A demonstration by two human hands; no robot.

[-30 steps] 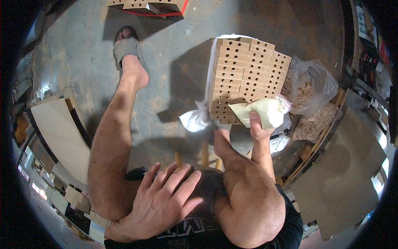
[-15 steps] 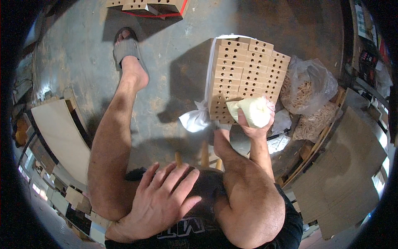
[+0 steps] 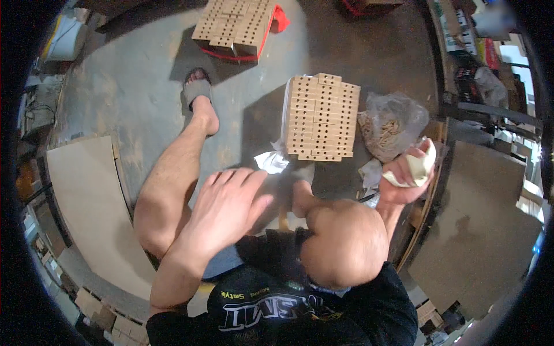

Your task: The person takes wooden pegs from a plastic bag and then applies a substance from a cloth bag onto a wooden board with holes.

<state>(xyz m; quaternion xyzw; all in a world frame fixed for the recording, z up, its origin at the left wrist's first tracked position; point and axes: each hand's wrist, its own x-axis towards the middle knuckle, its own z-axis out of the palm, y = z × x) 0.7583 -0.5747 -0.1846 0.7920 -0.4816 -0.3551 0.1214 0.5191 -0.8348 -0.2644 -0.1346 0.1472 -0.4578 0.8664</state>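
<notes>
My left hand [image 3: 226,203] hovers above my lap with its fingers stretched out, holding nothing. At the right, my right hand [image 3: 398,193] has its fingers wrapped round a soft pale yellow bag [image 3: 423,164], whose contents I cannot make out. Between the hands, farther off, a stack of wooden blocks [image 3: 322,118] stands on the floor, its top face full of drilled holes. A white wrap runs along the stack's left side, with a crumpled white end [image 3: 271,162] at its near left corner. Just right of the stack lies a clear plastic bag of wooden dowels [image 3: 388,132].
Another drilled block stack [image 3: 235,23], bound with a red strap, stands at the far left. Large flat boards lean at the left [image 3: 86,190] and right [image 3: 479,230]. My sandalled foot [image 3: 199,95] rests between the left board and the stacks.
My right hand has moved off the block stack to the right with the pale yellow bag. My left hand has moved slightly forward. The view has tilted up, showing more of the red-strapped stack.
</notes>
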